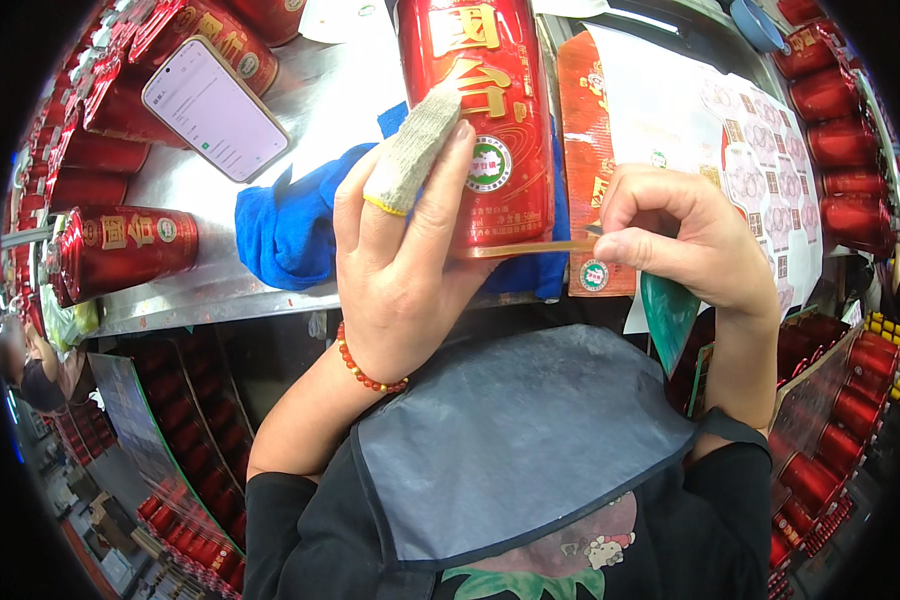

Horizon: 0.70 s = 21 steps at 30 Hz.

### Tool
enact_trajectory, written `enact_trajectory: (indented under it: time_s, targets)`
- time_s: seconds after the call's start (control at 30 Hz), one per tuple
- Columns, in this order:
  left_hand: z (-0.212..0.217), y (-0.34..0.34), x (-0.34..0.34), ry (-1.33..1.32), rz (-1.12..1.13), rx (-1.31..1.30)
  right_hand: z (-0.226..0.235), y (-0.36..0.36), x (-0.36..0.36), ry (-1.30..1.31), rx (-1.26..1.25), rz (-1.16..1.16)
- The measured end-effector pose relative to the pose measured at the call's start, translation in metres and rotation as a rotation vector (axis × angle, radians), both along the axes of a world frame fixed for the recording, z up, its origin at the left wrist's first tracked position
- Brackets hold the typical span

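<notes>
My left hand (398, 265) is wrapped round the lower part of a shiny red bottle (485, 125) with gold lettering and a round green-and-white mark. A knitted finger sleeve (417, 152) covers one of its fingers, and its thumb is hidden. From the bottle's base a thin amber strip of tape (555, 246) runs taut to my right hand (692, 235), where thumb and forefinger pinch its end. A green pointed tool (669, 318), perhaps the handle of a small knife, hangs below the right palm. Under the bottle lies a blue cloth (295, 225).
A lit phone (215, 108) lies on the metal table (185, 290), near a red bottle (135, 250) on its side. Right of the held bottle are a red printed sheet (588, 130) and white label sheets (760, 150). Racks of red bottles (840, 140) flank both sides.
</notes>
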<state>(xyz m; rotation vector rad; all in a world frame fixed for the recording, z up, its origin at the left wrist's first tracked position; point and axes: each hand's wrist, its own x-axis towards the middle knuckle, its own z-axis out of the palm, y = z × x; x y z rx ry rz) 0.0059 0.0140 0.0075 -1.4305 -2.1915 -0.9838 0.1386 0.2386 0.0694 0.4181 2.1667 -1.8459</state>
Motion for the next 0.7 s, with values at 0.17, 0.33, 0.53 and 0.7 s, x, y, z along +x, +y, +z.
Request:
enact_trajectory:
  time_s: [0.17,0.33,0.53,0.7]
  targets:
    - [-0.005,-0.006,0.001,-0.074,-0.013,0.021,-0.010,0.004,0.002,0.012,-0.003,-0.010]
    - [-0.012,-0.015,-0.001,-0.233,-0.064,0.022,-0.015,0.002,0.000,0.019,0.027,-0.010]
    - [-0.017,-0.024,-0.007,-0.330,-0.148,-0.060,-0.022,-0.005,-0.009,0.037,0.003,-0.012]
    - [-0.010,-0.038,0.002,-0.204,-0.108,-0.047,-0.023,-0.009,-0.015,0.027,-0.011,-0.004]
